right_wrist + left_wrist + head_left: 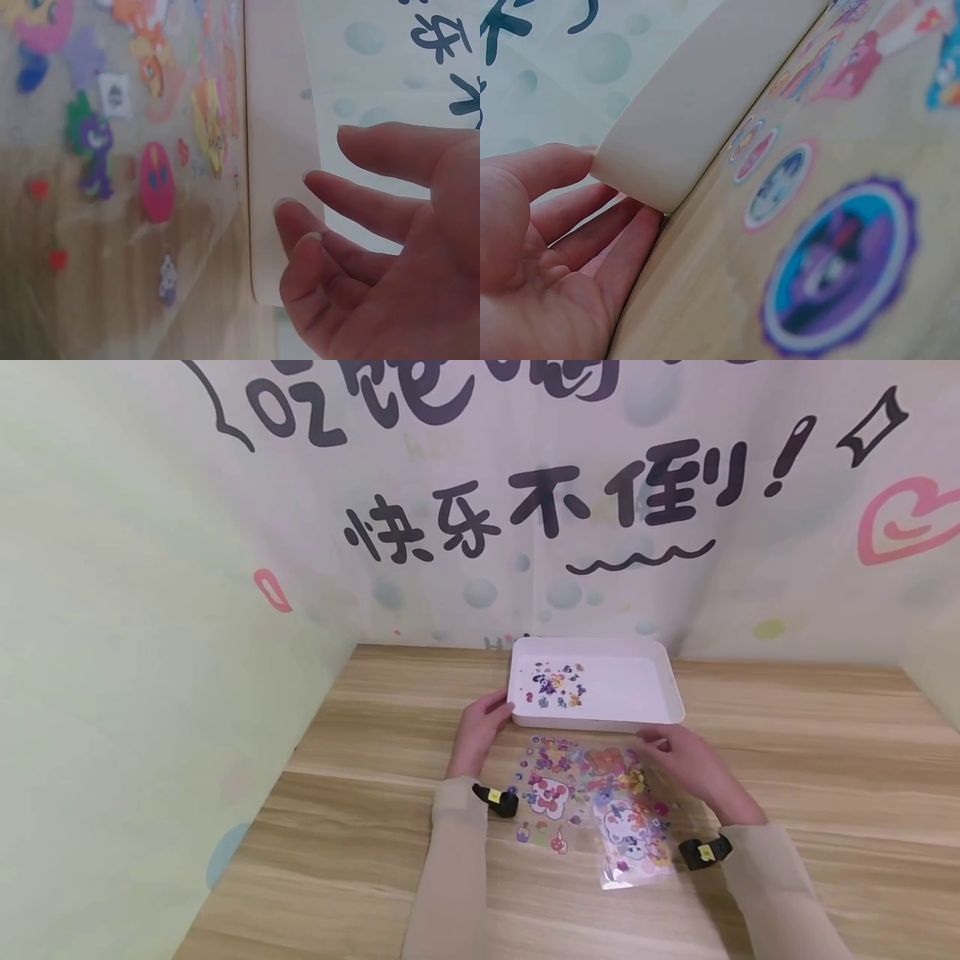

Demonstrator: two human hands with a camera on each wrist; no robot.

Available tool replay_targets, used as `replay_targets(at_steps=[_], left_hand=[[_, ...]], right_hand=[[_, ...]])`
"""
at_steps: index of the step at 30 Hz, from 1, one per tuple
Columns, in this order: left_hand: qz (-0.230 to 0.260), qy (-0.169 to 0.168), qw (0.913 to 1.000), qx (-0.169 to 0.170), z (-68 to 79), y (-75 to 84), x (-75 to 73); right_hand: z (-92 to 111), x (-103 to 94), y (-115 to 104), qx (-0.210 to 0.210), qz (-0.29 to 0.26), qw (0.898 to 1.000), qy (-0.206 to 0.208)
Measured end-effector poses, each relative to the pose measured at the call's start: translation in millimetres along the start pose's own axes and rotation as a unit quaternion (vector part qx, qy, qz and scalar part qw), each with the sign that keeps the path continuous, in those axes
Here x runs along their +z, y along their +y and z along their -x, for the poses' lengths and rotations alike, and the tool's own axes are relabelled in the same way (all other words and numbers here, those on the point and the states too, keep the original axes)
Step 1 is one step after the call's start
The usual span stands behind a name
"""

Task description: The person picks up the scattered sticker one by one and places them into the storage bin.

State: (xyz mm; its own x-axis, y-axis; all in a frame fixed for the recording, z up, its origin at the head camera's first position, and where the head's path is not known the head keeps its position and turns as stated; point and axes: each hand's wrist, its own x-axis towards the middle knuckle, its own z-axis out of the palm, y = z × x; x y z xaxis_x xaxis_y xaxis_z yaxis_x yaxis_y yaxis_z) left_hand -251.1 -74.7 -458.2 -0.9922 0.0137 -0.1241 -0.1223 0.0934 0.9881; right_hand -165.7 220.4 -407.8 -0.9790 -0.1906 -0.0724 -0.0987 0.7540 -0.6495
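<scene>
My left hand (481, 727) is at the near left corner of a shallow white tray (633, 681). In the left wrist view its thumb meets the upper rim of the tray and its fingertips (654, 217) reach the lower edge, gripping that corner. My right hand (686, 766) hovers at the near right of the tray, its fingers loosely bent and holding nothing. In the right wrist view those fingertips (283, 206) overlap the tray's side wall. Small colourful stickers (551, 683) show in the left part of the tray.
Two clear sheets with cartoon stickers, a left sheet (549, 797) and a right sheet (628, 828), lie between my forearms in front of the tray. Behind the wood-grain table (390, 710) hangs a printed cloth backdrop (442, 610).
</scene>
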Motion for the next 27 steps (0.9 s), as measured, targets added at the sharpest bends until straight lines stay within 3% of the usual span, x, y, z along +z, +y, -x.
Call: replay_targets(at_steps=[8, 16, 23, 27], left_hand=[[0.002, 0.002, 1.0, 0.008, 0.4, -0.4, 1.5], [-0.003, -0.004, 1.0, -0.004, 4.9, 7.6, -0.4], [0.007, -0.001, 0.9999, 0.009, 3.5, 4.0, 0.4], [0.005, -0.01, 0.9999, 0.003, 14.7, 18.8, 0.3]], right_hand=[[-1, 6.1, 6, -0.01, 0.007, 0.999, -0.037], [-3, 10.5, 8, -0.02, 0.008, 0.999, -0.04], [-5, 13.2, 7, -0.011, 0.024, 0.998, -0.051], [-5, 14.4, 9, -0.011, 0.026, 0.998, -0.049]])
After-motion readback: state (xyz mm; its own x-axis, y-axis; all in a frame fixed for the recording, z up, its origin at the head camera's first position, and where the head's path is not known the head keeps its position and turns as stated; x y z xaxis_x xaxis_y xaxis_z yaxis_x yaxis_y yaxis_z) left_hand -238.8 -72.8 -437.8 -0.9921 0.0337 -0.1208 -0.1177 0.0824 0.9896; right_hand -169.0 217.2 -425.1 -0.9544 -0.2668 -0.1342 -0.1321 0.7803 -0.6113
